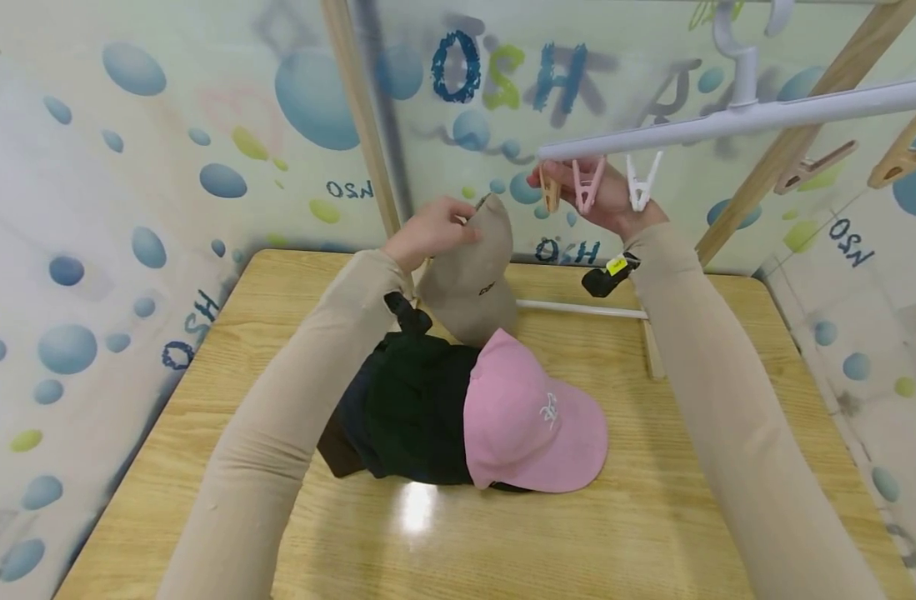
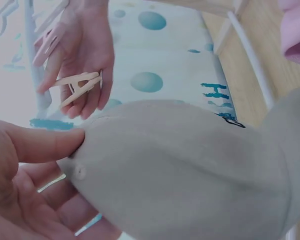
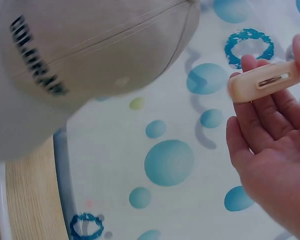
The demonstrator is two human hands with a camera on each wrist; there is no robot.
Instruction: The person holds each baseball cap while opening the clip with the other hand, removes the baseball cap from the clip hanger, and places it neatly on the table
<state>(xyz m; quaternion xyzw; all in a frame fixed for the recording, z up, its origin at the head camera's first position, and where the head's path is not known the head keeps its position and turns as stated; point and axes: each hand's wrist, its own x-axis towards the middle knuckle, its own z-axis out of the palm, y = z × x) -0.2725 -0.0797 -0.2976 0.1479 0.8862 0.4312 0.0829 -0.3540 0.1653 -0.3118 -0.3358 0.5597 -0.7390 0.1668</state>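
My left hand (image 1: 433, 233) pinches a beige baseball cap (image 1: 473, 271) by its edge, thumb on one side and fingers on the other. The cap hangs upright with its brim low, above the table. At the end of a white clip hanger (image 1: 728, 125), my right hand (image 1: 615, 198) holds a pale orange clothespin (image 1: 551, 190) between thumb and fingers. In the right wrist view that clothespin (image 3: 265, 81) is apart from the beige cap (image 3: 105, 45). A pink clothespin (image 1: 588, 185) and a white clothespin (image 1: 641, 182) hang beside it.
On the wooden table (image 1: 653, 517) lies a row of nested caps, a pink cap (image 1: 513, 417) in front and dark caps (image 1: 420, 408) behind. More clothespins (image 1: 816, 167) hang at the hanger's right. A wooden rack post (image 1: 363, 117) and a white rod (image 1: 578, 309) stand behind.
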